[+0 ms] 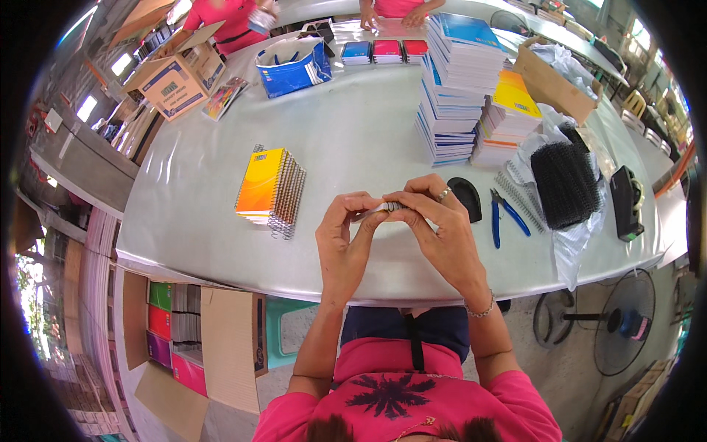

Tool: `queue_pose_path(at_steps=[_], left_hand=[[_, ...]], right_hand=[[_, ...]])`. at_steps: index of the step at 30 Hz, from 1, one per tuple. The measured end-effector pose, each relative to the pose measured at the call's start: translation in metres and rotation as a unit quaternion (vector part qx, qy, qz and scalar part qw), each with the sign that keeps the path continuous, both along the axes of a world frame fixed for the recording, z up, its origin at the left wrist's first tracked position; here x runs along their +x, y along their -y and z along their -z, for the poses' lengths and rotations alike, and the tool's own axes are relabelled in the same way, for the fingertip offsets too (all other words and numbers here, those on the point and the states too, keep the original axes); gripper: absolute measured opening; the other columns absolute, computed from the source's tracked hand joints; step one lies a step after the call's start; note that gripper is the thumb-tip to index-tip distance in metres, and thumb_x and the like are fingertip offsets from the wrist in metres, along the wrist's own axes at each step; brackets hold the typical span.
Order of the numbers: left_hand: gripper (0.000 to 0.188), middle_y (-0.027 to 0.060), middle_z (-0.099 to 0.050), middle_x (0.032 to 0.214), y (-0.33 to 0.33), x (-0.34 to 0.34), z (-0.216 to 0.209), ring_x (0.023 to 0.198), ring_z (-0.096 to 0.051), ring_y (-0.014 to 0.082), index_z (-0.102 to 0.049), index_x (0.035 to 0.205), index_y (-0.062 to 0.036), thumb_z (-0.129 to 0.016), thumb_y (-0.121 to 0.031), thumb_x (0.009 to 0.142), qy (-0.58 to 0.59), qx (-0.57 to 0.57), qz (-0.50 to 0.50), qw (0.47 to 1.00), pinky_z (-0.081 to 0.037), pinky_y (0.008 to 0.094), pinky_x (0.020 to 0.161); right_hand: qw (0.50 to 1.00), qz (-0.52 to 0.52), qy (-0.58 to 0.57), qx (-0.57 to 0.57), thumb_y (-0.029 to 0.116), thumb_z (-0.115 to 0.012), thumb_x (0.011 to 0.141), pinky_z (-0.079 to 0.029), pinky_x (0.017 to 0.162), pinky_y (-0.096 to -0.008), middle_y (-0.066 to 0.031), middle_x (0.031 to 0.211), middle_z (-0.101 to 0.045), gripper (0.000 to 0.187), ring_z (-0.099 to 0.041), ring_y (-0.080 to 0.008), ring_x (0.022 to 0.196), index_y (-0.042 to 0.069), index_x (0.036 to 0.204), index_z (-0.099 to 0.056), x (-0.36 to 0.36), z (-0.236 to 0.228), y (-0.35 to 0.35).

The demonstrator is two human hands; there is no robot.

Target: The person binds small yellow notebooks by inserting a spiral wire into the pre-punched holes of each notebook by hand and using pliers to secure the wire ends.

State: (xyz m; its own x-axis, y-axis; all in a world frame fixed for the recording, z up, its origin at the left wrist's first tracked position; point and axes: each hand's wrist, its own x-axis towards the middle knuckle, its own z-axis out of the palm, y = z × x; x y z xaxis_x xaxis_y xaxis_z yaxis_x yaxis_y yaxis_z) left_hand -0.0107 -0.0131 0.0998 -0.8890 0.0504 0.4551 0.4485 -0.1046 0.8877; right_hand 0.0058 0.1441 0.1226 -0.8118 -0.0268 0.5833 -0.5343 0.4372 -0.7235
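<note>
1. Workroom: a pale table (pixel 346 140) fills the scene; a co-worker's hands (pixel 417 16) rest far beyond the worker's own.
2. L hand (pixel 349 234) pinches one end of a small notebook (pixel 392 208) btwn thumb & fingers; it's edge-on & mostly hidden.
3. R hand (pixel 442 230), w/ ring (pixel 443 193) & bracelet (pixel 480 305), pinches the other end. Notebook is btwn the hands, over the table's near side.
4. Left of L hand: yellow-orange stack (pixel 259 180), coils showing.
5. Just right of R hand: black half-oval piece (pixel 465 199), then blue-handled pliers (pixel 496 221); farther right, black coils (pixel 565 184) on plastic (pixel 563 258), then tape dispenser (pixel 624 206).
6. Beyond R hand: tall blue-topped pile (pixel 453 96) beside yellow-topped pile (pixel 512 110).
7. Well beyond L hand: blue bag (pixel 294 76) &, farther left, carton (pixel 173 90).
8. Right of R hand, below table level: fan (pixel 624 322).
</note>
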Motion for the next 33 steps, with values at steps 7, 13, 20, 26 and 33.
queue_pose_path(at_steps=[7,13,20,26,33], left_hand=[[0.017,0.0069,-0.062,0.102,0.003,0.003,-0.003,0.094,-0.059,0.0128,-0.064,0.103,0.0018,-0.068,0.006,0.087,0.007,0.002,0.009,1.000,-0.048,0.0267,0.089],[0.016,0.0066,-0.062,0.102,0.003,0.006,-0.010,0.094,-0.060,0.0128,-0.064,0.103,0.0023,-0.067,0.007,0.088,0.021,-0.008,0.012,1.000,-0.048,0.0270,0.089],[0.015,0.0059,-0.063,0.103,0.006,0.005,-0.003,0.095,-0.060,0.0127,-0.063,0.103,0.0022,-0.067,0.006,0.088,0.027,-0.021,0.010,0.999,-0.048,0.0271,0.090],[0.016,0.0054,-0.063,0.103,0.007,0.003,0.002,0.095,-0.060,0.0123,-0.062,0.104,0.0016,-0.067,0.005,0.089,0.036,-0.008,0.018,0.999,-0.048,0.0270,0.091],[0.015,0.0049,-0.063,0.102,0.006,0.002,0.002,0.094,-0.060,0.0117,-0.062,0.103,0.0015,-0.068,0.004,0.089,0.040,0.001,0.022,0.999,-0.048,0.0266,0.090]], right_hand=[[0.999,-0.015,-0.004,-0.037,0.006,-0.074,0.081,-0.051,0.072,-0.0354,-0.0098,0.094,-0.060,0.035,-0.063,-0.0254,0.081,0.008,0.115,-0.065,0.003,-0.008,0.002],[0.998,-0.022,0.004,-0.054,0.008,-0.074,0.083,-0.051,0.072,-0.0353,-0.0099,0.089,-0.063,0.036,-0.064,-0.0257,0.079,0.010,0.117,-0.062,0.005,-0.008,0.000],[0.997,-0.041,0.030,-0.056,0.010,-0.072,0.085,-0.050,0.072,-0.0355,-0.0095,0.089,-0.062,0.036,-0.062,-0.0258,0.080,0.011,0.120,-0.061,0.004,-0.007,0.001],[0.998,-0.048,0.030,-0.034,0.008,-0.072,0.084,-0.051,0.073,-0.0367,-0.0101,0.090,-0.062,0.038,-0.062,-0.0269,0.082,0.012,0.121,-0.062,0.003,-0.009,0.000],[0.996,-0.039,0.056,-0.062,0.003,-0.071,0.083,-0.052,0.076,-0.0352,-0.0102,0.093,-0.065,0.040,-0.065,-0.0248,0.085,0.010,0.121,-0.064,0.002,-0.005,-0.002]])
